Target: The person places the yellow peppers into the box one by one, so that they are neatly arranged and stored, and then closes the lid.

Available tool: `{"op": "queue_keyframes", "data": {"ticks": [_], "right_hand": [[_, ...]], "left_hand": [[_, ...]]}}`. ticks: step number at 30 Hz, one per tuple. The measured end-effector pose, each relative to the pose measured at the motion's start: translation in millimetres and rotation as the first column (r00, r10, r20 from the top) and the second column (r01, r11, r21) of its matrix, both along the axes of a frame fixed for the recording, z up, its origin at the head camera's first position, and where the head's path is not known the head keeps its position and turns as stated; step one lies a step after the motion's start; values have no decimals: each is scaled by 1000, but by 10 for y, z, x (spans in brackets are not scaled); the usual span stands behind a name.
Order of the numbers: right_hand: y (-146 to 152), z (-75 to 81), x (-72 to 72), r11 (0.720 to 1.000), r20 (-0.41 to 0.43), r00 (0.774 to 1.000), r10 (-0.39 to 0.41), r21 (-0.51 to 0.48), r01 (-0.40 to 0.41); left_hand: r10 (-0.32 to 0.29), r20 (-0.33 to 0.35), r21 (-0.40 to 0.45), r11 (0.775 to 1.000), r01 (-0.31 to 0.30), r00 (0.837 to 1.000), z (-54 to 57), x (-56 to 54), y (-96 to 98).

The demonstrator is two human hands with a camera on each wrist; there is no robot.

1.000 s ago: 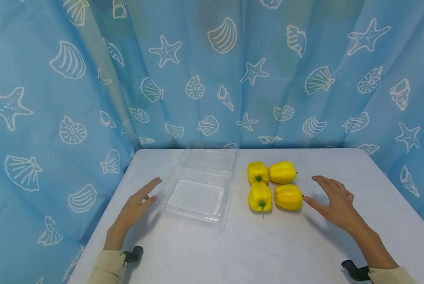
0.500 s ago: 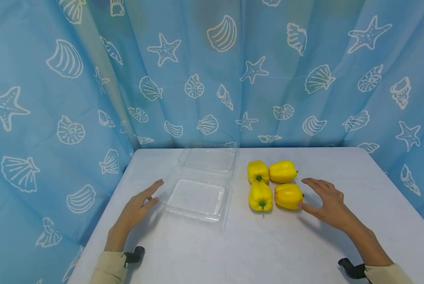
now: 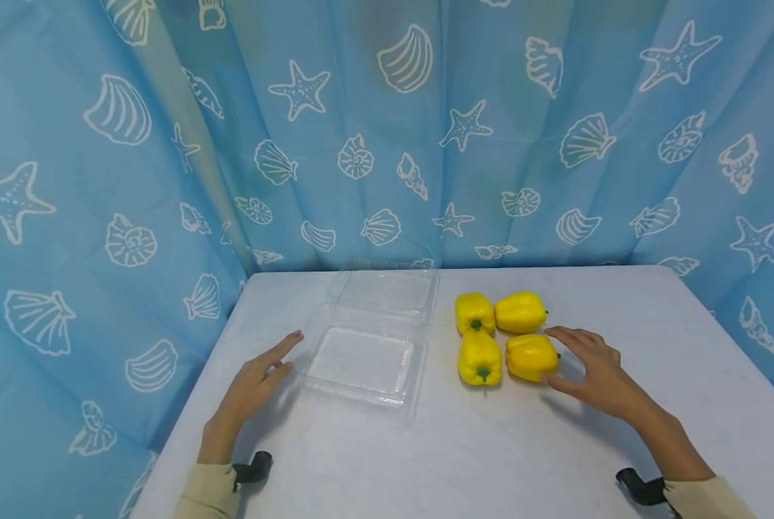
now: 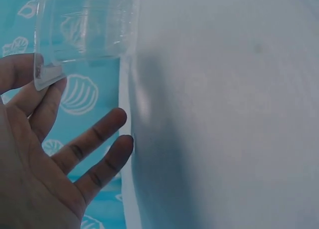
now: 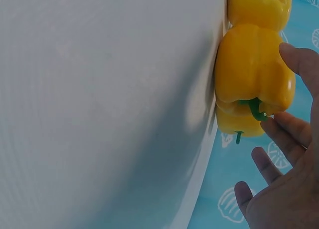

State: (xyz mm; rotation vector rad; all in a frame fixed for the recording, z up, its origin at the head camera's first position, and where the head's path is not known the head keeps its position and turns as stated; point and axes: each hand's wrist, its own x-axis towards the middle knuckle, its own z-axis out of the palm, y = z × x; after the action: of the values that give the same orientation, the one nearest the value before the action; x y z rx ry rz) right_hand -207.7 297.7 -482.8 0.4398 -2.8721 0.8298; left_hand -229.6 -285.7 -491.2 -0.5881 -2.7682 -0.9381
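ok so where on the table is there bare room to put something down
The near strip of the table between both forearms is bare, as is the far right corner beyond the right hand. It is crowded mid-table: the clear clamshell tray by the left hand and four yellow peppers.

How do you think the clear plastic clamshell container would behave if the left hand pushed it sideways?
The clamshell container looks thin and empty, so it would probably slide easily on the smooth table. Its walls would likely flex under the left hand. The open lid might wobble.
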Motion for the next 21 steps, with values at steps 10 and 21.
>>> {"op": "queue_keyframes", "data": {"ticks": [10, 21], "right_hand": [[-13, -47, -32, 1000, 38, 999, 15, -11, -14], [37, -96, -14, 998, -88, 996, -21, -56, 16]], "left_hand": [[-4, -38, 71, 997, 7, 999, -60, 31, 40], [5, -38, 113, 994, -1, 999, -97, 11, 76]]}}
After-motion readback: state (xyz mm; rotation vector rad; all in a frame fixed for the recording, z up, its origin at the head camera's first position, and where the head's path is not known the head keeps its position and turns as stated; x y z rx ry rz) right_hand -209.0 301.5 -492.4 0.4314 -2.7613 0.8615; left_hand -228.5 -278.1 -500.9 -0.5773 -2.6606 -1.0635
